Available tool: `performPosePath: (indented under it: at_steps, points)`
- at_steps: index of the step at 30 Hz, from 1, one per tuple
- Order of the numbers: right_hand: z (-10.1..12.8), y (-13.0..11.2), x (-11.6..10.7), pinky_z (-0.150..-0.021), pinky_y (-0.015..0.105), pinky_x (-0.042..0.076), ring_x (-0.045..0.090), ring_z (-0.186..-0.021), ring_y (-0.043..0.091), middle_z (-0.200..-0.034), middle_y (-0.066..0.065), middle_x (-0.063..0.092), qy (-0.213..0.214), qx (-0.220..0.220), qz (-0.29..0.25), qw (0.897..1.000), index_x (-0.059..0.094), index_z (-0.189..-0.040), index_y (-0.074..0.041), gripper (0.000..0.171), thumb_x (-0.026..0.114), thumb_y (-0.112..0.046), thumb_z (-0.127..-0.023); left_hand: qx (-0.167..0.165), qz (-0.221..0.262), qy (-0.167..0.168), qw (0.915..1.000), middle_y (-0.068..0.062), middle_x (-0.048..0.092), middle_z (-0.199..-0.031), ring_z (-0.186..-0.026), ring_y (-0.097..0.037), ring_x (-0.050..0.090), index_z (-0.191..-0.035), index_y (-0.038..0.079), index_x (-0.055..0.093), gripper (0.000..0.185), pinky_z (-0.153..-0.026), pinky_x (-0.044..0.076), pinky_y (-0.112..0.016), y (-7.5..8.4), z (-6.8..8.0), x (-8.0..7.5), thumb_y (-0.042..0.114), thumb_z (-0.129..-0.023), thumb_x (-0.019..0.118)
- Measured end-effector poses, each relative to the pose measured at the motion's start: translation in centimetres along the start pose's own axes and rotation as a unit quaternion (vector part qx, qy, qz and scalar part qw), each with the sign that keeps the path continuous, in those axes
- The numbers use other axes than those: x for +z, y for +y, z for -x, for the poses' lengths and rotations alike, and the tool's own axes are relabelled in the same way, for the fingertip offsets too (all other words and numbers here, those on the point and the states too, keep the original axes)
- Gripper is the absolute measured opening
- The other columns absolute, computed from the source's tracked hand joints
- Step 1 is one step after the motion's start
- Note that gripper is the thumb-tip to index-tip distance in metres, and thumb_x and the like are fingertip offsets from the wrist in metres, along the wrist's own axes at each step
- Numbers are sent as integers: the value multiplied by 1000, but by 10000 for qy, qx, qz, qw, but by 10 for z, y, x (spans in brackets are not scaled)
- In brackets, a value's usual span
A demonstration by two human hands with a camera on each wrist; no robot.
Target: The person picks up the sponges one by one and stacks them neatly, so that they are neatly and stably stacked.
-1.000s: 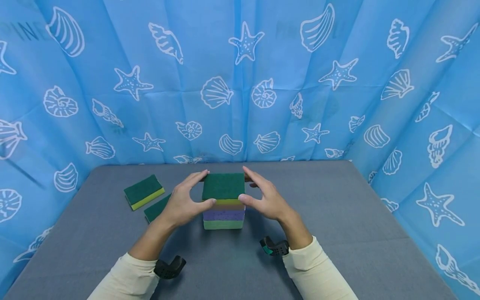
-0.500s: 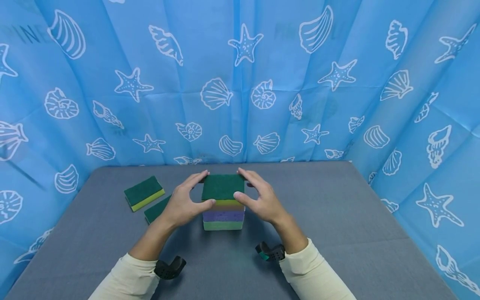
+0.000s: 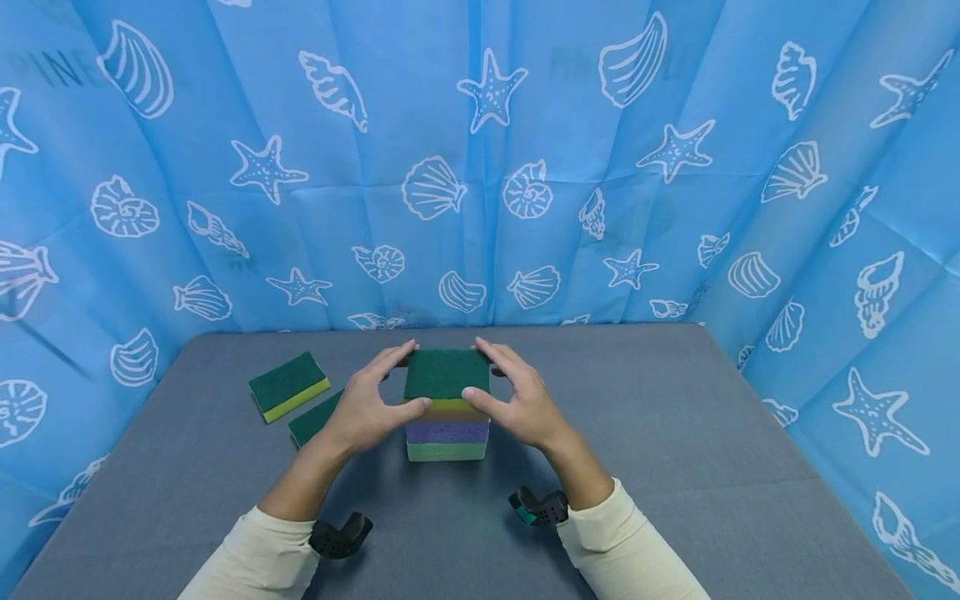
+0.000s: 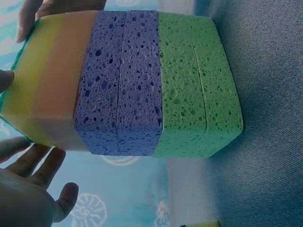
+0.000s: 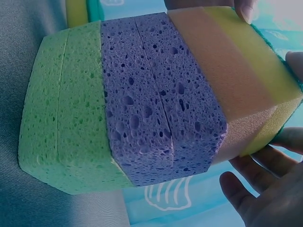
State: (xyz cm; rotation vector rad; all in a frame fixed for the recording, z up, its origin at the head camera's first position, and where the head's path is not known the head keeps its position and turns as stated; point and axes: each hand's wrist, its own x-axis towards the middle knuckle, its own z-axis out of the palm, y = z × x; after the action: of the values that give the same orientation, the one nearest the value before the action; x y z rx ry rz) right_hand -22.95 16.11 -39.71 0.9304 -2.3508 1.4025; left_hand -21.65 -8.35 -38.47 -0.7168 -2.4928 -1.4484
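Observation:
A neat stack of sponges stands upright in front of me. On top lies a yellow scouring sponge (image 3: 447,372) with its dark green pad facing up. Beneath it come a peach layer (image 5: 210,61), two purple porous sponges (image 4: 120,80) and, at the bottom, two light green ones (image 5: 66,104). My left hand (image 3: 365,407) holds the top sponge at its left side, thumb at the near edge and fingers toward the far corner. Mirroring it, my right hand (image 3: 527,407) grips the right side, its thumb on the near edge. Lower fingers spread beside the peach layer in both wrist views.
Two more green-and-yellow scouring sponges lie left of the stack: one farther back (image 3: 289,387), the other (image 3: 313,419) partly hidden by my left hand. Everything rests on a grey cloth-covered table (image 3: 660,467). A blue seashell curtain (image 3: 480,167) hangs behind and at the sides.
My right hand has moved left and in against the top sponge, its thumb sliding along the near edge. The left hand and the stack stay put.

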Motion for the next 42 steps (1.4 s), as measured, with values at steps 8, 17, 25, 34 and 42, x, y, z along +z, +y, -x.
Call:
performPosePath:
  at_steps: [8,17,25,34,42]
  points:
    - [0,-1,0,-94,53,42,50,-115,23,-136,10,50,24,91,43,9999,43,-145,-4,66,66,-34,-91,-29,35,116,9999,-10,46,-141,-125,-30,44,-146,6,42,72,-101,30,-59,0,4,-5,16,-83,76]
    - [0,-3,-2,-94,50,42,51,-114,22,-135,9,50,5,171,20,9999,43,-145,-4,66,67,-33,-90,192,204,369,9989,-10,48,-139,-125,-28,44,-144,6,43,67,-99,31,-58,3,10,-16,15,-85,73]
    - [0,-3,-2,-94,47,43,51,-113,21,-135,9,51,-17,169,16,9999,44,-144,-4,66,67,-33,-90,342,158,767,9963,-10,50,-137,-123,-27,46,-143,5,45,66,-94,37,-55,5,16,-25,8,-84,74]
    - [0,-3,-3,-94,47,43,51,-114,21,-136,9,50,-52,180,8,9998,43,-145,-5,66,67,-33,-90,516,162,1260,9906,-11,52,-135,-120,-26,49,-142,5,48,64,-90,39,-52,3,24,-37,2,-83,74]
    - [0,-2,-2,-95,48,42,50,-115,23,-136,10,49,-89,196,-114,9997,43,-145,-5,63,68,-19,-89,268,34,1694,9852,-10,54,-132,-119,-23,51,-140,6,49,62,-90,41,-29,-4,36,-52,0,-83,73]
